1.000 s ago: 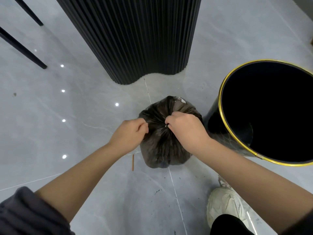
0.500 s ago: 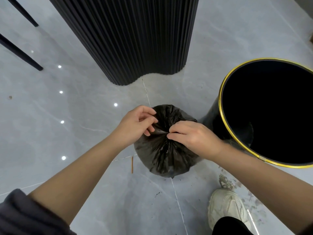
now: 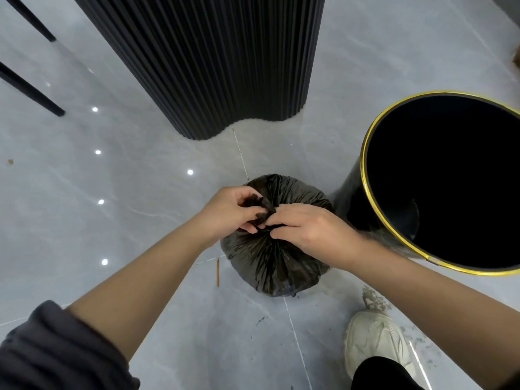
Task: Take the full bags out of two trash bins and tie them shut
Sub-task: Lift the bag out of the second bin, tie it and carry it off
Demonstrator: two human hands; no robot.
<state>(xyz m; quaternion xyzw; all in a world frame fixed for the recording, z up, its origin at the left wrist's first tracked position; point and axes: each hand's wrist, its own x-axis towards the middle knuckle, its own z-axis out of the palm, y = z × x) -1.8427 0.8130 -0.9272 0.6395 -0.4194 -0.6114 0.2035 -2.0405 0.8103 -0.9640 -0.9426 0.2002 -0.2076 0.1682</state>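
While hands [image 3: 228, 213] [image 3: 313, 229] pinch bag [image 3: 274, 258], bin [image 3: 351, 205] stands beside.

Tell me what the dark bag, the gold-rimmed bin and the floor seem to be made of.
The bag looks like thin plastic film, slightly glossy; it gathers into fine creases. The bin is probably metal or hard plastic, gloss black with a shiny gold rim; its wall shows reflections. The floor looks like polished stone-look tile: grey, pale veins, grout lines, sharp light reflections.

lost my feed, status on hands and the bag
Left hand and right hand pinch bag's gathered top. Bag on floor beside bin. Stick lies left of bag, not blocking.
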